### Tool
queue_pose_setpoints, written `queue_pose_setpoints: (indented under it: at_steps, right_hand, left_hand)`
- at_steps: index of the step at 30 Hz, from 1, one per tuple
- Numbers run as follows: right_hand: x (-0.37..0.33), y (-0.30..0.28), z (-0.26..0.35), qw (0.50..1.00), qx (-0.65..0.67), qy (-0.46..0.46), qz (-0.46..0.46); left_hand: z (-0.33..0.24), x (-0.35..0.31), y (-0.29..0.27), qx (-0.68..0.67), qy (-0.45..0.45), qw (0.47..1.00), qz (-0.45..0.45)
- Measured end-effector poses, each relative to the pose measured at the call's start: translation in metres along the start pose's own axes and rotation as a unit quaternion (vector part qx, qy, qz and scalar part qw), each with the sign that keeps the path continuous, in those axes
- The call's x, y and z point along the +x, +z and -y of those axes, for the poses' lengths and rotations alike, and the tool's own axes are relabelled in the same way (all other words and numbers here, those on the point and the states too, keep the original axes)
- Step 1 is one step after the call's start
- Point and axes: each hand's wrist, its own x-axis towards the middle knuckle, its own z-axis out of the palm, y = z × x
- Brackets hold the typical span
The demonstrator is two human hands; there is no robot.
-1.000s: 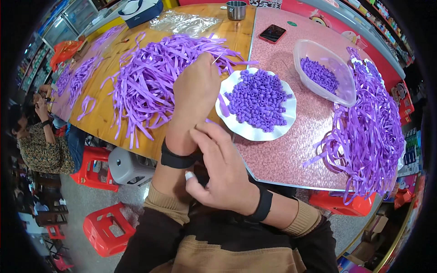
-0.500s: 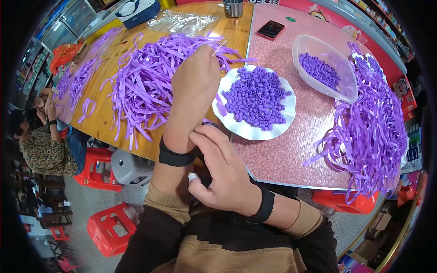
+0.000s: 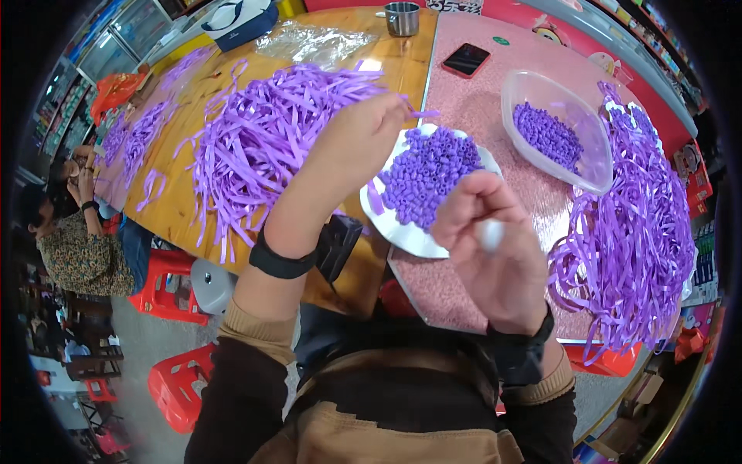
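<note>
From my seat here the left hand (image 3: 352,151) shows me only its back, so its fingertips are out of sight and I can't tell what they pinch beyond a bit of purple strip (image 3: 423,114) poking out. The right hand (image 3: 495,255) covers the lower edge of the white plate (image 3: 402,232) and curls over something pale I can't make out. A black object (image 3: 338,245) sits half hidden behind the left wrist. The strip pile on the right (image 3: 634,232) smears into the dark fisheye rim, and the shelves at far left (image 3: 93,62) are too small and blurry to read.
</note>
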Motion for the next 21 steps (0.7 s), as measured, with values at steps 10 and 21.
queue_pose_setpoints:
  at_steps: [10, 21]
  right_hand:
    - [0.012, -0.015, 0.044, 0.996, 0.073, 0.009, 0.045]
    - [0.018, -0.053, 0.059, 0.757, -0.640, -0.002, -0.135]
  left_hand:
    - [-0.014, -0.003, 0.015, -0.201, -0.100, 0.966, 0.127]
    - [-0.007, -0.005, -0.005, -0.121, -0.067, 0.966, 0.221]
